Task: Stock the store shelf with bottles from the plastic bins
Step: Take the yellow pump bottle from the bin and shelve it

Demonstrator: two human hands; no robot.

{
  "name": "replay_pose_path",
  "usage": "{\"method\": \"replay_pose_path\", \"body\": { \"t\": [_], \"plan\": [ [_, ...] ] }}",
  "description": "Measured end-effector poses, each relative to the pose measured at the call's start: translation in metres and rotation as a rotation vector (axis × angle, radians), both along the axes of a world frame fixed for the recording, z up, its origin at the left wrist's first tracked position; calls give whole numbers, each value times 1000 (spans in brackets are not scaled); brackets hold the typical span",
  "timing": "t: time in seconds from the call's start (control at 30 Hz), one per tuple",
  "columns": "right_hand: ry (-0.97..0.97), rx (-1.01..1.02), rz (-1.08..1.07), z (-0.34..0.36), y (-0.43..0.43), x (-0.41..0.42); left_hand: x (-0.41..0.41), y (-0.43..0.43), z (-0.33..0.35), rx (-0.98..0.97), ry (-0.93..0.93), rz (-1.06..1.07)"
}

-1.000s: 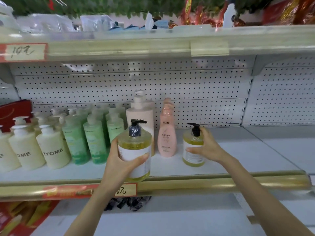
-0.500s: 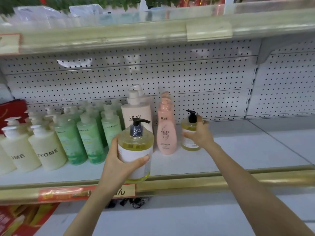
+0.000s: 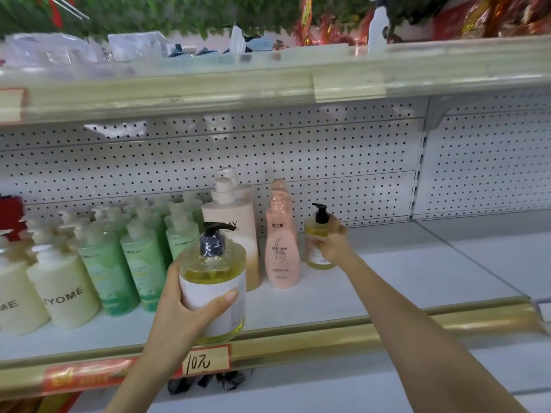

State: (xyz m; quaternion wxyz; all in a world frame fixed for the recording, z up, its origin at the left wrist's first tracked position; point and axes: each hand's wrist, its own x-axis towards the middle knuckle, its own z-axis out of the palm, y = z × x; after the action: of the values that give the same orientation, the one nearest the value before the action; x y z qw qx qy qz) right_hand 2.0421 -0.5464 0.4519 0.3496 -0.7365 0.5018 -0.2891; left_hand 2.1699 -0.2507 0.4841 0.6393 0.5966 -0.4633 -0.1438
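Note:
My left hand (image 3: 182,311) grips a round yellow pump bottle (image 3: 213,281) with a black pump and white label, held in front of the shelf's gold front rail (image 3: 387,326). My right hand (image 3: 332,244) is wrapped around a second yellow pump bottle (image 3: 316,234), which stands deep on the white shelf (image 3: 402,272), just right of a pink bottle (image 3: 281,248). A tall beige pump bottle (image 3: 232,234) stands left of the pink one.
Green pump bottles (image 3: 143,263) and cream bottles (image 3: 64,293) fill the shelf's left side. A pegboard wall (image 3: 328,156) backs the shelf. An upper shelf (image 3: 268,81) overhangs. A price tag (image 3: 205,360) sits on the rail. The shelf's right part is bare.
My right hand has pushed its yellow bottle from the shelf's front toward the back, beside the pink bottle. The left hand keeps its bottle in about the same place.

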Motion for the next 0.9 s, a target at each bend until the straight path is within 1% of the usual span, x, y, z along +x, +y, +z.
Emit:
{"method": "replay_pose_path", "body": {
  "t": [0.07, 0.1, 0.23, 0.27, 0.33, 0.4, 0.47, 0.53, 0.6, 0.73, 0.83, 0.9],
  "plan": [
    [44, 2, -27, 0, 11, -8, -5, 0, 3, 6, 7, -14],
    [20, -10, -45, -1, 18, -11, -7, 0, 3, 12, 15, -23],
    [-270, -142, -46, 8, 62, -29, -19, -8, 6, 55, 4, -22],
    [-352, -161, -20, 15, 77, -35, -23, -10, 6, 66, 1, -18],
    [-473, -132, 89, 30, 110, -48, -31, -15, 6, 91, -24, -23],
    [-497, -55, 257, 40, 140, -58, -40, -20, 5, 99, -43, -37],
    [-465, -79, 415, 41, 161, -65, -50, -25, 4, 86, -55, -72],
    [-464, -88, 480, 46, 176, -68, -62, -29, 5, 77, -82, -96],
    [-508, -50, 488, 51, 186, -72, -71, -33, 4, 86, -118, -107],
    [-579, -70, 455, 56, 189, -78, -86, -37, 0, 102, -148, -127],
    [-550, -81, 455, 54, 187, -82, -90, -41, -5, 102, -150, -142],
    [-536, -105, 419, 51, 187, -83, -90, -44, -10, 97, -147, -147]
  ]
}}
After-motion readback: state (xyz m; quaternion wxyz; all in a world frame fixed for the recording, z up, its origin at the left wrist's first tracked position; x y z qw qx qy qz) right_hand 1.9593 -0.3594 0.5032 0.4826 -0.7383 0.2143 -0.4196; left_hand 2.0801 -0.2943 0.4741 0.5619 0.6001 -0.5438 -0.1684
